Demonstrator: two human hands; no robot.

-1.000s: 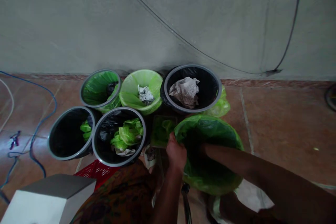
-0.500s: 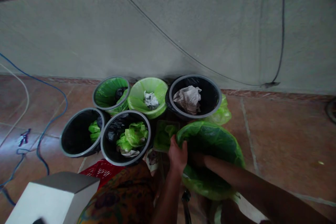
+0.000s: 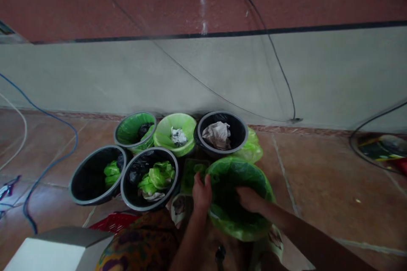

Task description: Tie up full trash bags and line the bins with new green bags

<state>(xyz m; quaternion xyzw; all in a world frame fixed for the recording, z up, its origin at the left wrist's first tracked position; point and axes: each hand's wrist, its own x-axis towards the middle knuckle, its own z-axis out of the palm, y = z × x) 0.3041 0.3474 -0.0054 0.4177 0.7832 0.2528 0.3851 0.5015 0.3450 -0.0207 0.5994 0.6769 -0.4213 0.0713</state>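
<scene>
A trash bin (image 3: 240, 235) lined with a translucent green bag stands right in front of me. At its left rim is my left hand (image 3: 202, 194), thumb and fingers closed about the edge. My right hand (image 3: 249, 199) reaches down inside the bin against the liner; its fingertips are lost in the dark interior. Left of the bin is a small green container (image 3: 188, 180), partly behind my left hand. A black-lined bin (image 3: 125, 186) holding crumpled green plastic and paper stands farther left.
Along the wall are a black-lined bin with crumpled paper (image 3: 218, 135), a pale green-lined bin (image 3: 163, 133) and a darker green-lined bin (image 3: 127, 131). Another black bin (image 3: 84, 182) leans at left. A white box (image 3: 47, 254), red basket (image 3: 116, 221) and blue cable (image 3: 54, 165) lie nearby.
My view has tilted up and turned right, showing more red wall. My right hand has come higher inside the bin and shows more. My left hand stays at the rim.
</scene>
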